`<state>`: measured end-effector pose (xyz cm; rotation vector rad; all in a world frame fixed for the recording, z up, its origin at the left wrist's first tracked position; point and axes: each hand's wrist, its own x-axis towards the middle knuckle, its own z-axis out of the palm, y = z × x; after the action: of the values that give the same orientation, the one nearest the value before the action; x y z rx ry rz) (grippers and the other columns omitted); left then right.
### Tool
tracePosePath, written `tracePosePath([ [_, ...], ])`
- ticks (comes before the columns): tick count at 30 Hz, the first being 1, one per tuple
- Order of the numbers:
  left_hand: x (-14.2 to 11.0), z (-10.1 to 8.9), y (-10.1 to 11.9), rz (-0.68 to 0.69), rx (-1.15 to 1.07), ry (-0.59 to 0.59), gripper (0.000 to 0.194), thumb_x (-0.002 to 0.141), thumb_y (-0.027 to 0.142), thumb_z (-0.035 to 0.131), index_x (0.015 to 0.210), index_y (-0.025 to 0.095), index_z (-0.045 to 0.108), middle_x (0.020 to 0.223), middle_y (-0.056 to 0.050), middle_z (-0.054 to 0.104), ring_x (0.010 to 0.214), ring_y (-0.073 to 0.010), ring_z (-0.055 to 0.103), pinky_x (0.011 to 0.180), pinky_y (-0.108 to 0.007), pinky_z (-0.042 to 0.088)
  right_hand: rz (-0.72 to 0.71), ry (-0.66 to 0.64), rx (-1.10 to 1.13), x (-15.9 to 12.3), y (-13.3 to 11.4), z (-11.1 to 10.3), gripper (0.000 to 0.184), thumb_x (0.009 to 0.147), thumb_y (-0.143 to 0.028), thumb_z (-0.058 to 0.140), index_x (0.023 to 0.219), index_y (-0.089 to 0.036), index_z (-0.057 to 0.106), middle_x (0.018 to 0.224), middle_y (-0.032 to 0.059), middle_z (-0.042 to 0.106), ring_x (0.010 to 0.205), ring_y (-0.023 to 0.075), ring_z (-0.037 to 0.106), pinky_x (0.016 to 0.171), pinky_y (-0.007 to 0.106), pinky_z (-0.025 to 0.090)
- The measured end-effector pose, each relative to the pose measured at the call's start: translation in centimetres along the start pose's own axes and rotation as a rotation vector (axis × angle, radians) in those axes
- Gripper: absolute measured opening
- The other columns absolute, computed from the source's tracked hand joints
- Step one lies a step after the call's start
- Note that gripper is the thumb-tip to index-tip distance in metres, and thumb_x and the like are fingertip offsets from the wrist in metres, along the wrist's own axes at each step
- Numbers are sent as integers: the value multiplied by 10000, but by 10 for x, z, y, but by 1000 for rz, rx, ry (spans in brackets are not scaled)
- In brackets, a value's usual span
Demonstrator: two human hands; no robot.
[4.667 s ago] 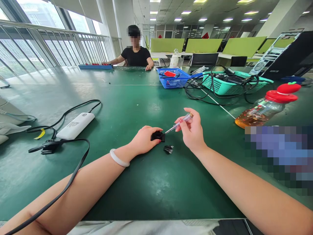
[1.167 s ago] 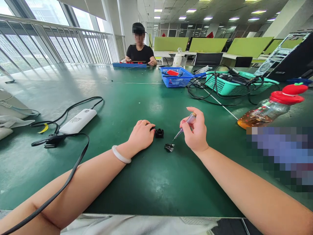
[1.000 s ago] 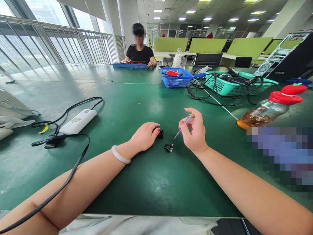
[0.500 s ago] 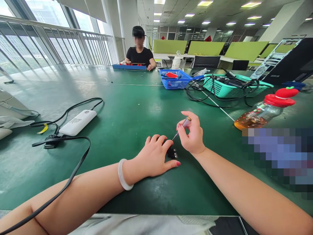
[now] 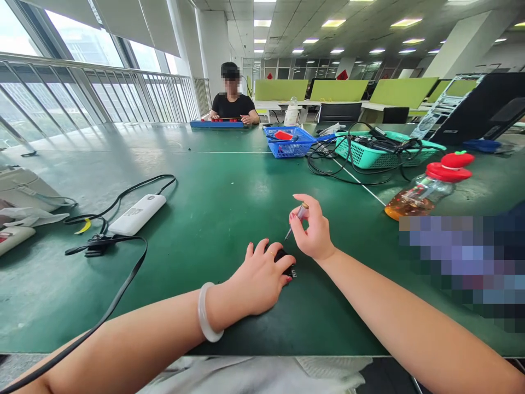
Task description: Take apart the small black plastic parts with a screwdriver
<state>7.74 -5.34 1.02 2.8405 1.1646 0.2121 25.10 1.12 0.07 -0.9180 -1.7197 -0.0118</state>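
Observation:
On the green table, my left hand [image 5: 260,276] is closed over a small black part with silver metal prongs [image 5: 281,256]. Thumb and index finger grip its near end, and the fingers hide much of it. My right hand [image 5: 314,230] pinches the handle of a small screwdriver [image 5: 302,211] with a see-through handle and a thin metal shaft. The screwdriver slants down to the left. Its tip is just beyond the black part and looks apart from it.
A white power bank [image 5: 138,215] with black cables lies left. A jar with a red lid [image 5: 426,189] stands right. Farther back are a blue basket [image 5: 290,148], a teal basket [image 5: 361,156] with cables, and a person [image 5: 233,106] behind a blue tray [image 5: 217,125].
My left thumb has drawn in against the black part. The screwdriver tip has come away from the part. The head view has tilted up slightly.

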Motion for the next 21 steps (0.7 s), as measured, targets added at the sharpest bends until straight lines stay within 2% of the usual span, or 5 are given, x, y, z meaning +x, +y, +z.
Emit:
tracePosePath([
  [6, -44, -14, -30, -1, -41, -47, 285, 949, 281, 532, 1230, 296, 577, 1372, -66, 520, 1331, -309, 428, 1095, -536, 417, -29, -7, 14, 0, -2, 0, 383, 903, -155, 485, 1272, -245, 439, 720, -30, 607, 565, 127, 594, 575, 264, 531],
  [11, -115, -14, -89, -272, 4, 6, 346, 949, 248, 440, 1241, 339, 604, 1404, -41, 525, 1347, -278, 448, 1119, -530, 409, -45, -23, 23, 1, -1, 0, 381, 904, -146, 475, 1269, -244, 434, 700, -33, 587, 562, 127, 582, 571, 266, 529],
  [16, -187, -16, -158, -548, 140, 111, 447, 930, 359, 340, 1188, 225, 679, 1355, -134, 571, 1225, -299, 570, 1075, -502, 455, -26, -27, 40, 2, -1, -1, 383, 902, -143, 478, 1269, -244, 434, 696, -37, 586, 564, 123, 588, 566, 258, 526],
  [18, -206, -21, -171, -646, 197, 108, 500, 937, 356, 286, 1206, 219, 685, 1389, -143, 550, 1259, -307, 549, 1088, -510, 437, -22, -25, 44, 2, 0, -1, 386, 901, -142, 478, 1271, -244, 432, 695, -39, 587, 567, 122, 591, 568, 256, 528],
  [21, -219, -28, -171, -735, 297, 86, 531, 931, 378, 278, 1210, 225, 704, 1475, -143, 479, 1367, -360, 444, 1109, -552, 391, -16, -29, 49, 2, 0, 0, 384, 905, -145, 474, 1273, -245, 430, 702, -38, 591, 576, 123, 598, 579, 260, 534],
])
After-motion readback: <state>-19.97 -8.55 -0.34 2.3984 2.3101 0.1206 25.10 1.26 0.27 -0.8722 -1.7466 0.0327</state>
